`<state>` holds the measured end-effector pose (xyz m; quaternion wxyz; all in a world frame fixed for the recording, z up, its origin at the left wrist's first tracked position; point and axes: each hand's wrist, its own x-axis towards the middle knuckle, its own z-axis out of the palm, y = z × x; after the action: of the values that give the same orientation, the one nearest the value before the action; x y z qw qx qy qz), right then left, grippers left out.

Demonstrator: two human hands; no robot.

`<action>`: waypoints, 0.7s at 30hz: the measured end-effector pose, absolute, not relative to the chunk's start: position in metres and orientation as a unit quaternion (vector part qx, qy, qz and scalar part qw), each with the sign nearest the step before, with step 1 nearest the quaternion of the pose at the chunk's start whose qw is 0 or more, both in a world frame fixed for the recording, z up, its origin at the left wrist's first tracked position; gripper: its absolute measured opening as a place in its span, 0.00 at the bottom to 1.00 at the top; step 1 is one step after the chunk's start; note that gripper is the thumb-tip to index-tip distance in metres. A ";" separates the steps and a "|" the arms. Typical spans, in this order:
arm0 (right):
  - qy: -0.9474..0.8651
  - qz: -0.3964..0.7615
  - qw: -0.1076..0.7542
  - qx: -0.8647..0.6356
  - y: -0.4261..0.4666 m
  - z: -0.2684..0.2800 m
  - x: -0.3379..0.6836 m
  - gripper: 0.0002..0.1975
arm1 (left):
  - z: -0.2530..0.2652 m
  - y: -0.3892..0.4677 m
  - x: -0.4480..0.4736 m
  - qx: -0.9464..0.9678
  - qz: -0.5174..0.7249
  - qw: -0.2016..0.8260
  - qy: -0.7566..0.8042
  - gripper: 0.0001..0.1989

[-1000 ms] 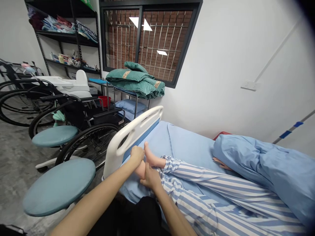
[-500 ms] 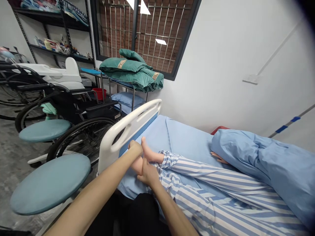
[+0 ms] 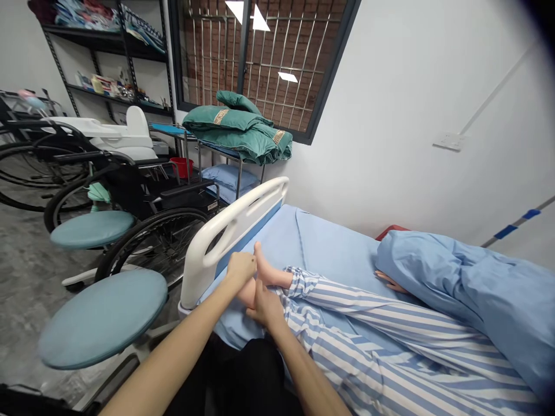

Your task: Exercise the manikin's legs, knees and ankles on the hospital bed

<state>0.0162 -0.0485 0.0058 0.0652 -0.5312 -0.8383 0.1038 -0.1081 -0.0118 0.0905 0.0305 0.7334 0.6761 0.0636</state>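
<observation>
Foot (image 3: 247, 294), the nearer of two, at the end of the bed just inside the white end board (image 3: 196, 283); whether it rests on the blue sheet (image 3: 325, 237) or is lifted, cannot tell. Left hand (image 3: 243, 267) closed over the front of it, right hand (image 3: 267, 303) wrapped round the ankle, a narrow hold. Far foot (image 3: 272, 274) bare, toes up, just beside. End board stands between the bed and a wheelchair (image 3: 184, 196); two round stools (image 3: 104, 318) crowd the floor on that side. Toes of the held foot hidden by the left hand, whose fingertips are also out of sight. Striped trousers (image 3: 390, 323) run under a blue quilt (image 3: 468, 289) and off the frame; only part of another hand (image 3: 390, 281) shows at the quilt's edge. Red object (image 3: 392, 230) behind it, mostly covered. Black rack (image 3: 104, 41) cut off at top: heaped cloths (image 3: 87, 16) above, bottles and packets (image 3: 104, 85) below, too small to sort. Trolley (image 3: 239, 180) carries green bundles (image 3: 243, 130), with pillows (image 3: 228, 175) underneath. Red bucket (image 3: 182, 167), contents not visible.
</observation>
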 end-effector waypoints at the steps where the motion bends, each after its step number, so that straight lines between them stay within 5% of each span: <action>1: -0.839 0.103 0.067 -0.531 -0.049 0.005 0.016 0.27 | 0.090 -0.016 -0.109 0.728 0.073 0.015 0.681 0.16; 13: -0.838 0.101 0.081 -0.530 -0.052 0.005 0.017 0.28 | 0.040 -0.037 -0.111 0.541 0.373 -0.048 0.752 0.19; 21: -0.840 0.074 0.077 -0.532 -0.052 0.006 0.015 0.28 | 0.045 -0.029 -0.122 0.574 0.440 0.112 0.681 0.18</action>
<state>0.0151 -0.0518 0.0060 0.0775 -0.5316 -0.8402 0.0738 -0.1225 -0.0292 0.0447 0.1125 0.5745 0.6807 0.4405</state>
